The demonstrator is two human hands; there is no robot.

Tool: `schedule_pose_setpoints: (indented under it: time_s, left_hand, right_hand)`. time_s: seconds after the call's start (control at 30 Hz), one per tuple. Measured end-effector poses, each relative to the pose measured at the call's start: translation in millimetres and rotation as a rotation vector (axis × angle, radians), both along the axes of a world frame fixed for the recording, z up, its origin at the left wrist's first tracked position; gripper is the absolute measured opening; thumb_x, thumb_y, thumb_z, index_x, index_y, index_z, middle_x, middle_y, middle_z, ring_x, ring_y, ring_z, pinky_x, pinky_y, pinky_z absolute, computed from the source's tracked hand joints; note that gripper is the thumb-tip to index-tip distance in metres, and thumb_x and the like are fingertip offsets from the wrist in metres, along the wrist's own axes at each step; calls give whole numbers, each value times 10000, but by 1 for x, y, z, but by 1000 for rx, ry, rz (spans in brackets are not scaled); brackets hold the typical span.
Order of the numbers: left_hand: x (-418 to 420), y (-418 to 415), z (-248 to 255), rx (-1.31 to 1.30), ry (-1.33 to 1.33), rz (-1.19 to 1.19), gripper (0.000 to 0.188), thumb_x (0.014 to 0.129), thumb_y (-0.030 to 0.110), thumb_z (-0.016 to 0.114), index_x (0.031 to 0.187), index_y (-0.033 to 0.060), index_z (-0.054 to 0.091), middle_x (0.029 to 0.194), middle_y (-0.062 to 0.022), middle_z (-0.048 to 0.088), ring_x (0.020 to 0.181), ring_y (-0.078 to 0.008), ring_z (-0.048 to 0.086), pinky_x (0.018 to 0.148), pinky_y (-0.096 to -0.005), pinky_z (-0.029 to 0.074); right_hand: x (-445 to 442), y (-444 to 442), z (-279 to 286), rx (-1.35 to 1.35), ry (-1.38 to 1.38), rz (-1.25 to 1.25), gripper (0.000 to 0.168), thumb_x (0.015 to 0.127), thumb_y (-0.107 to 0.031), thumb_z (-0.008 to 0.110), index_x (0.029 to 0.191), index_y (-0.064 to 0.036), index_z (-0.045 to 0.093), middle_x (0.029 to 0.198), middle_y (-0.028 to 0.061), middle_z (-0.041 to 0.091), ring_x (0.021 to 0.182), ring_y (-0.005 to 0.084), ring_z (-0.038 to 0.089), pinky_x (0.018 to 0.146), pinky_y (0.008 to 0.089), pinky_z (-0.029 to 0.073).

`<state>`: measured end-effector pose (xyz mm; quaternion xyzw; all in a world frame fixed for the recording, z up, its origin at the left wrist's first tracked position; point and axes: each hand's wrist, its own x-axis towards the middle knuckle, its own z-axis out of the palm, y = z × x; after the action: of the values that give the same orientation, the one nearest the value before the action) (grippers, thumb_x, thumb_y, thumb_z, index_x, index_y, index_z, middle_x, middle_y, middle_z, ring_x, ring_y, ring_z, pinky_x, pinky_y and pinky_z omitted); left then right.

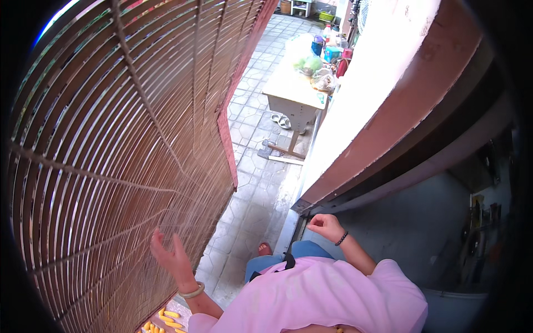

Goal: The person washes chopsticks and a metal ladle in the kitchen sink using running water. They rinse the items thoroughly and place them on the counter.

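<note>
A large slatted blind (pixel 137 166) with twisted cords and a reddish edge hangs on the left. My left hand (pixel 168 254), with a pale bangle at the wrist, is raised at the blind's lower part, fingers spread; whether it touches the slats I cannot tell. Nothing is held in it. My right hand (pixel 327 227), wearing a dark beaded bracelet, is over the doorway's sill, its fingers curled together; no object shows in it. One foot in a reddish sandal (pixel 264 249) is on the paving.
A table (pixel 287 89) bearing plastic bags and bottles stands along the wall ahead. Metal bowls (pixel 281 120) lie on the tiled paving (pixel 245 166) beside it. A door frame (pixel 358 154) rises on the right, before a dark interior. Yellow corn cobs (pixel 172 314) lie at bottom left.
</note>
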<state>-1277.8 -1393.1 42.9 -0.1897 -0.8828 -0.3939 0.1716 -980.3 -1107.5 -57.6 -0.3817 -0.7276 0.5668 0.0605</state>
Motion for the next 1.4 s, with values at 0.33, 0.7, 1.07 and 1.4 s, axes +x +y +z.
schedule_pose_setpoints:
  time_s: [0.33, 0.7, 1.07, 1.4]
  left_hand:
    - [-12, -3, -5, 11, 45, -15, 408, 809, 96, 623, 1187, 10, 495, 1049, -127, 542, 972, -264, 494, 862, -391, 388]
    - [-8, 2, -1, 64, 36, 19, 337, 831, 88, 598, 1150, 1, 531, 996, -107, 561, 911, -241, 511, 804, -370, 419]
    - [4, -3, -9, 60, 59, 28, 289, 846, 73, 565, 1123, -8, 548, 936, -83, 575, 837, -217, 512, 748, -354, 423]
    - [34, 2, -16, 64, -52, 36, 283, 823, 102, 570, 1080, -18, 561, 883, -104, 581, 794, -246, 519, 737, -370, 421]
  right_hand:
    - [6, -7, 0, 28, 10, -99, 136, 769, -130, 695, 763, -14, 625, 662, -12, 596, 613, 41, 536, 562, 208, 450]
    - [33, -11, 3, 36, 47, -204, 145, 773, -137, 697, 759, -15, 619, 651, -25, 580, 593, 33, 512, 531, 198, 428]
    - [86, -21, -3, 8, 92, -320, 146, 787, -138, 686, 755, -22, 604, 655, -15, 585, 597, 37, 517, 539, 201, 432]
    - [149, -5, 31, 61, 65, -388, 161, 780, -154, 694, 755, -22, 606, 657, -6, 593, 598, 43, 522, 541, 206, 436]
